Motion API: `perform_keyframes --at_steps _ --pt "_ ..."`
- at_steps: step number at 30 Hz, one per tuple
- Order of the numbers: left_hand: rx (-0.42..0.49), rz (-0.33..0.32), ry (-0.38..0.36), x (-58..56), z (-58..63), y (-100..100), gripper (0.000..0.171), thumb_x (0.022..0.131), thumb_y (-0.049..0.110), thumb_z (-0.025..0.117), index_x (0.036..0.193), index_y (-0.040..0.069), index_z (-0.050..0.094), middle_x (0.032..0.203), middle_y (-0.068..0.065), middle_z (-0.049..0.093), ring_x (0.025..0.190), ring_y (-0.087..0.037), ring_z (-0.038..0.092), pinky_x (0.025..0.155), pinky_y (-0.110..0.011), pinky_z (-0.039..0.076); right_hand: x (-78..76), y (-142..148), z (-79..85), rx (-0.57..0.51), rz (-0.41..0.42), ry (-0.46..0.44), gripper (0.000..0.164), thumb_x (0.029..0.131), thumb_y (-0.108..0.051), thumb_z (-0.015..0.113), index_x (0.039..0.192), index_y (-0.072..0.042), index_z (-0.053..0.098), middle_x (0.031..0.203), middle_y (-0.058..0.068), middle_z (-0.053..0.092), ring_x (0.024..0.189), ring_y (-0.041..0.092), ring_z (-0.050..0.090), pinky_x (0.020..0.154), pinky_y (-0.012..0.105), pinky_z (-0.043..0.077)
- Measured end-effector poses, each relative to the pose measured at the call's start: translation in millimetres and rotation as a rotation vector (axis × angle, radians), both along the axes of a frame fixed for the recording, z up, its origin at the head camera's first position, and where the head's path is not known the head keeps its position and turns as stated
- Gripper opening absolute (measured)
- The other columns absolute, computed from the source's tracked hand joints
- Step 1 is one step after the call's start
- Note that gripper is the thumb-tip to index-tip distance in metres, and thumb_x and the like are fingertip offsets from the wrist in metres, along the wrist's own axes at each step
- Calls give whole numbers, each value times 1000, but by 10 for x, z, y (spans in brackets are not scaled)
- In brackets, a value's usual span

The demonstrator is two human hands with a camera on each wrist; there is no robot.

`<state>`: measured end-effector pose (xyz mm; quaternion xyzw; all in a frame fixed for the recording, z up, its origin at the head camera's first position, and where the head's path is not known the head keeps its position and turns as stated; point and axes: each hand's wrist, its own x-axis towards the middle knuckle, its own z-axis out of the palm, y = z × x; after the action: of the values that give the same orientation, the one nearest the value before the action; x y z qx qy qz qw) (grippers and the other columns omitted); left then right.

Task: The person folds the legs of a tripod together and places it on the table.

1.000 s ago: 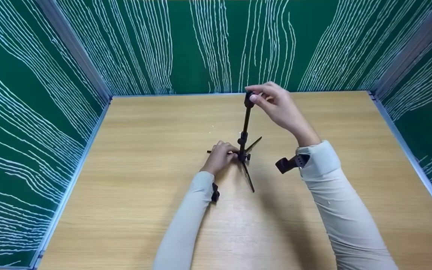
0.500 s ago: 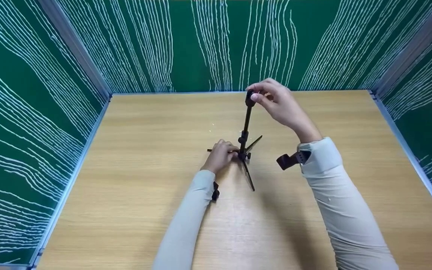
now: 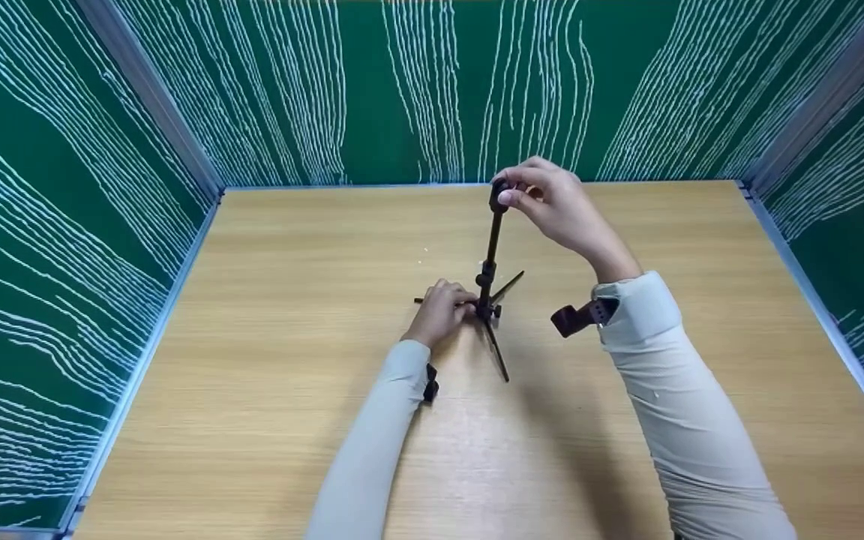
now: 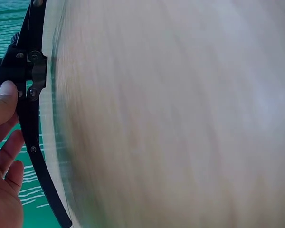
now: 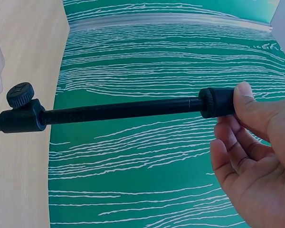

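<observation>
Stand (image 3: 492,241), black and three-legged, is on the wooden surface (image 3: 274,360) in front of the person, its pole upright or nearly so. One leg points left, under the left hand (image 3: 439,309); another (image 3: 511,285) runs back to the right, and the third (image 3: 499,356) comes toward the person. Fingers and thumb of the left hand are bent round the left-hand leg, close to the hub; in the left wrist view the thumb lies against the hub, but part of the grip is hidden, so I can't be sure how tightly it closes. Up top, the right hand (image 3: 558,206) pinches the pole's thick end piece (image 5: 219,102) between thumb and forefinger, the other fingers loosely curled below it in the right wrist view. Partway down the pole is a ridged knob (image 5: 20,95). Green walls (image 3: 372,139) with wavy white lines rise behind and at both sides.
</observation>
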<state>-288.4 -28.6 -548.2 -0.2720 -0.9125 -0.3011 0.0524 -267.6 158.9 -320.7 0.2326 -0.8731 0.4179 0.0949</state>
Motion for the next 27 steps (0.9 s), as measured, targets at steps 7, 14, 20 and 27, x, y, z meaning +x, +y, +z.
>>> perform_keyframes --at_steps 7,14,20,27 --pt "4 10 -9 -1 -5 5 19 89 14 65 106 9 74 98 -4 71 95 -23 56 88 -37 42 2 -37 -1 23 -29 15 28 91 -12 63 113 5 66 102 16 62 84 18 54 71 17 43" --pt "13 14 -26 1 -10 8 20 89 14 65 106 10 74 98 -4 71 94 -23 56 89 -37 41 11 -44 -41 8 -50 16 28 90 -12 65 111 5 67 103 17 63 87 22 58 73 16 45" --pt "9 24 -22 -1 -13 11 19 89 16 65 105 10 74 97 -3 71 93 -22 55 87 -36 41 18 -41 -61 -6 -57 31 28 89 -11 67 111 6 67 103 18 64 86 21 59 75 20 47" --pt "12 17 -12 0 -20 12 18 89 15 66 104 9 75 97 -4 71 94 -23 55 88 -37 41 37 -44 -55 -12 -62 37 28 89 -12 67 110 6 68 102 18 64 84 18 56 72 14 44"
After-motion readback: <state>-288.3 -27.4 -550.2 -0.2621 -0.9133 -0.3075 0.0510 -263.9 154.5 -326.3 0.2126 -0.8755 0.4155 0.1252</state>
